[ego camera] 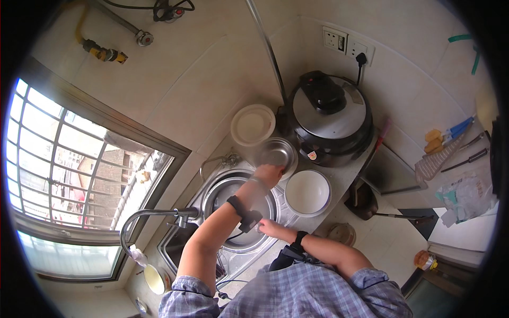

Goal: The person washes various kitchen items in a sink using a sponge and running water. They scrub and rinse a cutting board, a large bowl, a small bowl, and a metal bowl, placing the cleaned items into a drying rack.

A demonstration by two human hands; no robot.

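My left hand (269,175) reaches across the sink, its fingers curled at the near rim of a stainless steel bowl (280,153). That bowl seems to rest on a paler dish, whose edge shows below it. At the right rim of a round metal basin (239,249) in the sink is my right hand (272,229), fingers bent; whether they grip the rim is hard to see. My left forearm and a black wrist device hide part of the basin. A white bowl (307,192) stands on the counter to the right of my left hand.
Behind the steel bowl are a pale plate (253,124) and a large electric cooker (330,115) with a metal lid. The curved faucet (137,216) rises at the sink's left. A yellowish bowl (154,279) sits at the lower left. Utensils (473,156) hang at right.
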